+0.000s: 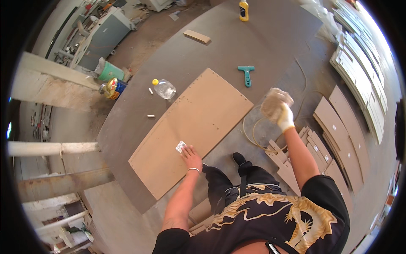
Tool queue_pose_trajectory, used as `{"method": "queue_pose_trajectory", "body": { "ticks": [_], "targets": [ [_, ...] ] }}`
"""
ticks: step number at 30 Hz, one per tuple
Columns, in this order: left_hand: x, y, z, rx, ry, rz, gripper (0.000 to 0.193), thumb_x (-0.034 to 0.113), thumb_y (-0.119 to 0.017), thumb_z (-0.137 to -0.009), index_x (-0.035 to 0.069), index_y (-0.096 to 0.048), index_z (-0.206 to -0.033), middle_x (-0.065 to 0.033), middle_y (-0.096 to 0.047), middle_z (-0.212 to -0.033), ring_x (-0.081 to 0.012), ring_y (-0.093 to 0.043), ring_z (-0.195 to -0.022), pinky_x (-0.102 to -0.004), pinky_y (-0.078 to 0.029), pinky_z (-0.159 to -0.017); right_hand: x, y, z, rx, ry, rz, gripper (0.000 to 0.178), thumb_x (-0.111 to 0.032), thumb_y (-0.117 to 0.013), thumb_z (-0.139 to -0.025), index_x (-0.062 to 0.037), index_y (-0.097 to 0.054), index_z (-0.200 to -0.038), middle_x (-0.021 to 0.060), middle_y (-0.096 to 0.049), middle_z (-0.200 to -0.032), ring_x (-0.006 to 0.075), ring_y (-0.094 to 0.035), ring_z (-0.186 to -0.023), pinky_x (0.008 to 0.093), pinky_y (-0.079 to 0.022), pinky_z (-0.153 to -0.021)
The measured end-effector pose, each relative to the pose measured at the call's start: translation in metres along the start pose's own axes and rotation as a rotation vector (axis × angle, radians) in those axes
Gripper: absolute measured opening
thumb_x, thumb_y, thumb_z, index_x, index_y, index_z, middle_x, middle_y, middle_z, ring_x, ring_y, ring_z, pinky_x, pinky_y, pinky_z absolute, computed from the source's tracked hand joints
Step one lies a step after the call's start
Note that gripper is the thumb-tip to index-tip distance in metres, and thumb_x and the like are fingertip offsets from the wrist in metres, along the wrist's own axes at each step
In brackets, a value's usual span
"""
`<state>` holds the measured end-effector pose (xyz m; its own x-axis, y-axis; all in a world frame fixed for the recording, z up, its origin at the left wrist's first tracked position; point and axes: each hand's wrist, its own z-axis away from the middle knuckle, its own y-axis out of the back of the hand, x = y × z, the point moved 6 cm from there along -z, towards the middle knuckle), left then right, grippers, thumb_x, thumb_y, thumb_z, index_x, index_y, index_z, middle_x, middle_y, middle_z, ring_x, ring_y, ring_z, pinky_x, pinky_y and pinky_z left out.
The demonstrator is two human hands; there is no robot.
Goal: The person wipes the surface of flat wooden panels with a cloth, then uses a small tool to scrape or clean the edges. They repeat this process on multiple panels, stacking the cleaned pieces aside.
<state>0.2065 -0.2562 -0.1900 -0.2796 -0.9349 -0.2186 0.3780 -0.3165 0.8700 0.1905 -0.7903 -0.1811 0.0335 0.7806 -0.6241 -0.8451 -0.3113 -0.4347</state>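
Observation:
A tan rectangular board (203,114) with small holes along its edges lies at a slant on the dark worktable. My bare left hand (192,157) rests flat on its near edge, fingers stretched out over a small white label (181,146). Off the board's right end, my gloved right hand (286,116) grips a crumpled beige rag (275,101) in the air. On the table beyond the board lies a teal scraper (247,75). A clear bottle with a yellow cap (164,89) is on its side left of the board.
Far back on the worktable (279,29) are a yellow bottle (244,11) and a narrow wood strip (197,36). Stacked boards (342,135) lie on the floor at right, near a loose hose (249,131). A green bucket (111,71) stands past the table's left edge.

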Motion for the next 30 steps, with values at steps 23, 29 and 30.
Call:
{"method": "queue_pose_trajectory", "body": {
  "ticks": [23,29,30],
  "targets": [
    [-0.286,0.296,-0.03,0.511,0.044,0.808,0.03,0.039,-0.073,-0.102,0.009,-0.076,-0.107,-0.0175,-0.078,-0.088,-0.0422,-0.074,-0.087,-0.0464,-0.057,-0.077,0.075,0.102,0.132,-0.113,-0.253,-0.422,0.052,-0.003,-0.063,-0.098,-0.0105,-0.056,-0.149,0.0175,-0.063,-0.151,0.0444,-0.059,-0.14,0.071,-0.044,-0.118],
    [-0.3,0.275,-0.172,0.582,0.251,0.28,0.079,0.078,-0.036,-0.105,0.012,-0.079,-0.1,-0.0206,-0.079,-0.094,-0.0462,-0.075,-0.093,-0.0575,-0.057,-0.08,0.075,0.104,0.19,-0.16,-0.11,-0.458,0.058,-0.006,-0.063,-0.097,-0.0138,-0.053,-0.154,0.0173,-0.06,-0.154,0.0451,-0.058,-0.14,0.0696,-0.046,-0.118],
    [-0.299,0.264,-0.181,0.562,0.216,0.302,0.08,0.079,-0.034,-0.105,0.013,-0.08,-0.101,-0.0209,-0.079,-0.095,-0.0467,-0.075,-0.094,-0.0588,-0.057,-0.081,0.076,0.11,0.205,-0.111,-0.071,-0.442,0.059,-0.007,-0.063,-0.097,-0.0137,-0.052,-0.154,0.0174,-0.06,-0.154,0.0453,-0.058,-0.14,0.0697,-0.046,-0.117]
  ]
}}
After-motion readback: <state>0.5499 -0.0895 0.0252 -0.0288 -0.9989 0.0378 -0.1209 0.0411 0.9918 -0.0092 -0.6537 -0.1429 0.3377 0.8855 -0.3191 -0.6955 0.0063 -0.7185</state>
